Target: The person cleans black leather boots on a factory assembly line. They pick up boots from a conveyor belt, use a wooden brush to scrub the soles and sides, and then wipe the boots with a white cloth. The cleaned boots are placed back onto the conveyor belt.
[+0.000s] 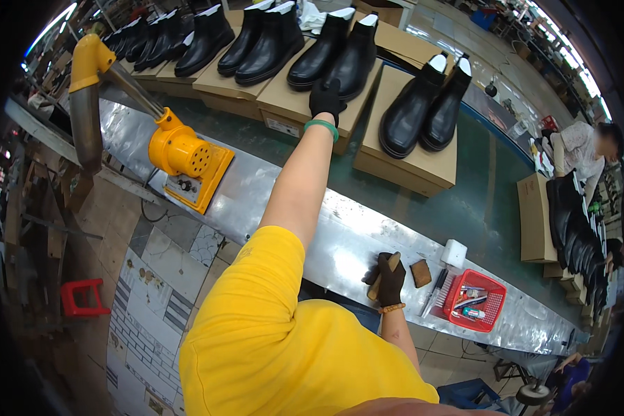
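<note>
My left hand (pixel 326 101), in a black glove, reaches far forward to a cardboard shoebox on the line. Its fingers close around the toe of a black ankle boot (pixel 354 59), though dark glove and dark leather partly blend. The boot's mate (pixel 320 52) stands beside it, and white paper sticks out of both tops. Over the metal ledge, my right hand (pixel 392 279), also black-gloved, grips a wooden-backed brush (pixel 376 286) with dark bristles. Close to that hand lie a brown block (pixel 421 273) and a white block (pixel 454 254).
A red basket (pixel 493 286) of small tubes sits right of my right hand. The yellow blower machine (pixel 182 154) stands left on the metal ledge (pixel 256 201). More boots on boxes (pixel 412 166) line the green belt (pixel 409 215). A person (pixel 579 152) works at far right.
</note>
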`<state>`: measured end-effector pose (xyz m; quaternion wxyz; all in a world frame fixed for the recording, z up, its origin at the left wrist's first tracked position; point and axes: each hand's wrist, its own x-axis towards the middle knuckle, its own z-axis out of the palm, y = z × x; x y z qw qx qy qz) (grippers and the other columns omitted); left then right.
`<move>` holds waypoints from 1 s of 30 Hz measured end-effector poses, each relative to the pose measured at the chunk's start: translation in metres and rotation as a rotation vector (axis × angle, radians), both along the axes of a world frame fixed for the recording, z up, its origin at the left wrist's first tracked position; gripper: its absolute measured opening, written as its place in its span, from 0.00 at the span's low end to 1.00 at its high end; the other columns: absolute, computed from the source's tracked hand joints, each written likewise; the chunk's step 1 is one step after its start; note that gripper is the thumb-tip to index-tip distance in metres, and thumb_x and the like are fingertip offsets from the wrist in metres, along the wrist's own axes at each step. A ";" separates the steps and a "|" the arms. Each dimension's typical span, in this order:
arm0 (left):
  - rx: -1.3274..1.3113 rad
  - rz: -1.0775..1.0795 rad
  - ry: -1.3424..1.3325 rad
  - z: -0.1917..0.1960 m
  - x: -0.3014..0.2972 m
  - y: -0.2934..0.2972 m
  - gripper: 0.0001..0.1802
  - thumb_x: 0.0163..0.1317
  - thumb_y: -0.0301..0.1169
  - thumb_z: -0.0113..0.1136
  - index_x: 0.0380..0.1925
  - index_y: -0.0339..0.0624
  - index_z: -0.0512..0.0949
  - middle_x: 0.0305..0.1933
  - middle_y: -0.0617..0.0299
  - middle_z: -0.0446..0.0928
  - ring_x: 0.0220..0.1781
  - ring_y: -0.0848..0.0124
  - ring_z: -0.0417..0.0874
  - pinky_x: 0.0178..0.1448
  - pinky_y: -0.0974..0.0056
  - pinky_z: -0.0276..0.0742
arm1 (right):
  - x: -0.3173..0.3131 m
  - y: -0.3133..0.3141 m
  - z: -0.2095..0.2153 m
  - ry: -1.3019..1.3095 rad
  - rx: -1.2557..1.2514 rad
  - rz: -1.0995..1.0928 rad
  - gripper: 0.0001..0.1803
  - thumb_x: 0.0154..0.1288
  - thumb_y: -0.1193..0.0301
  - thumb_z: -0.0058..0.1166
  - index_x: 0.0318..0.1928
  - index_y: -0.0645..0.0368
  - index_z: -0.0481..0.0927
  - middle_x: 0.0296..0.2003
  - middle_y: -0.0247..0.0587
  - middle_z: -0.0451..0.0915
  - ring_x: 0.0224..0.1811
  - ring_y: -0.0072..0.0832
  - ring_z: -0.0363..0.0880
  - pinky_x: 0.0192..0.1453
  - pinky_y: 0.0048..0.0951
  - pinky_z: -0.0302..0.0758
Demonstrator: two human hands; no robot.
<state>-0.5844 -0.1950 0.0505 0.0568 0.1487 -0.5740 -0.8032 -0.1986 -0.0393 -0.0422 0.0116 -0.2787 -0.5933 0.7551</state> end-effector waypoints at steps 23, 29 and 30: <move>-1.640 -0.195 -0.244 -0.021 -0.045 -0.133 0.47 0.46 0.70 0.51 0.52 0.38 0.75 0.54 0.39 0.73 0.57 0.49 0.74 0.61 0.52 0.67 | 0.080 0.035 0.008 0.008 0.355 -0.174 0.10 0.59 0.67 0.59 0.33 0.59 0.75 0.18 0.35 0.76 0.17 0.21 0.76 0.22 0.25 0.73; -0.727 -0.578 -0.121 -0.045 -0.042 -0.126 0.38 0.53 0.52 0.61 0.55 0.33 0.70 0.52 0.50 0.74 0.50 0.58 0.74 0.55 0.59 0.69 | 0.053 0.038 -0.002 0.118 0.488 -0.185 0.13 0.57 0.64 0.60 0.30 0.60 0.74 0.18 0.41 0.77 0.17 0.28 0.78 0.24 0.30 0.73; -0.759 -0.562 -0.109 -0.043 -0.041 -0.120 0.39 0.53 0.51 0.62 0.59 0.36 0.67 0.55 0.53 0.72 0.52 0.59 0.73 0.56 0.60 0.68 | 0.048 0.038 -0.005 0.129 0.527 -0.215 0.13 0.57 0.63 0.60 0.29 0.60 0.74 0.18 0.42 0.77 0.17 0.29 0.78 0.24 0.30 0.73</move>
